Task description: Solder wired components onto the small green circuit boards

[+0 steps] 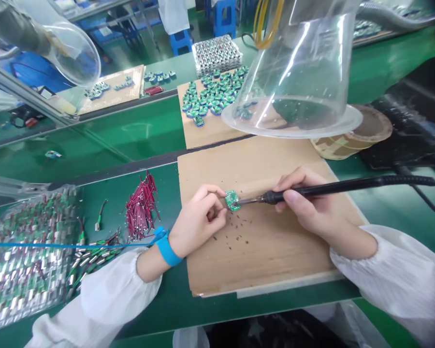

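Observation:
Over the brown cardboard sheet (275, 251), my left hand (205, 217) is closed with its fingertips on the edge of a small green circuit board (232, 199). My right hand (306, 200) grips a black soldering iron (333, 187) like a pen. The iron's metal tip points left and meets the board's right side; whether it touches a pad is too small to tell. Dark specks lie scattered on the cardboard just below the board. A blue wrist strap (168, 247) circles my left wrist, its cord running off to the left.
A clear fume hood (293, 92) hangs above the cardboard. Many boards (217, 94) lie on a shelf behind. Red wires (142, 208) and a tray of small metal parts (29, 251) are on the left. A round container (351, 133) stands at the back right.

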`<move>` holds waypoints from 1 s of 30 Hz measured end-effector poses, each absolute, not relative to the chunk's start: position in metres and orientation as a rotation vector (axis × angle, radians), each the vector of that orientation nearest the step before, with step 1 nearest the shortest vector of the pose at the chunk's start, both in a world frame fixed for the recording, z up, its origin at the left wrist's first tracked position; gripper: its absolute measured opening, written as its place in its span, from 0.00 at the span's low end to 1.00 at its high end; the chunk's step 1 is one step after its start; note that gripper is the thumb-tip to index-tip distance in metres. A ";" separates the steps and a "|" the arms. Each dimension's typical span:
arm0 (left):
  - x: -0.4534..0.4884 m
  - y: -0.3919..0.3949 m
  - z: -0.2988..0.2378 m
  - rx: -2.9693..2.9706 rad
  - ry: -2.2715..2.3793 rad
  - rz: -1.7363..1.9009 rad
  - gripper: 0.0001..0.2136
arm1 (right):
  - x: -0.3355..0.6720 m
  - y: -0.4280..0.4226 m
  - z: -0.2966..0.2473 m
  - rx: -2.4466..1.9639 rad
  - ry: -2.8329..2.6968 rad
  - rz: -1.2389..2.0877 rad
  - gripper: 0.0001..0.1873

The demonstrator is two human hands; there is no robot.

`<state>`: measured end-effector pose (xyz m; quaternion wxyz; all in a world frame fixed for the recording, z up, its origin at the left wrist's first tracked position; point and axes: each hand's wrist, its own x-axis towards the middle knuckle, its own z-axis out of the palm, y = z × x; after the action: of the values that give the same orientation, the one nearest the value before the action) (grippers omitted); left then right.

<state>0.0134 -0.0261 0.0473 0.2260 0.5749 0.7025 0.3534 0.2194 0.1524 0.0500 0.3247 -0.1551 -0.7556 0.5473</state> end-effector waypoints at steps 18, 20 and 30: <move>0.013 -0.022 0.050 1.598 1.971 0.878 0.08 | 0.223 0.155 0.045 -0.339 -2.182 1.341 0.04; 0.013 -0.023 0.050 1.598 1.974 0.879 0.08 | 0.223 0.155 0.045 -0.337 -2.194 1.341 0.04; 0.013 -0.023 0.051 1.603 1.974 0.875 0.07 | 0.221 0.156 0.048 -0.317 -2.229 1.309 0.04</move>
<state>0.0131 -0.0225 0.0506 0.2244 0.5808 0.7154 0.3171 0.2210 0.1556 0.0478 0.2653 -0.1172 -0.8253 0.4846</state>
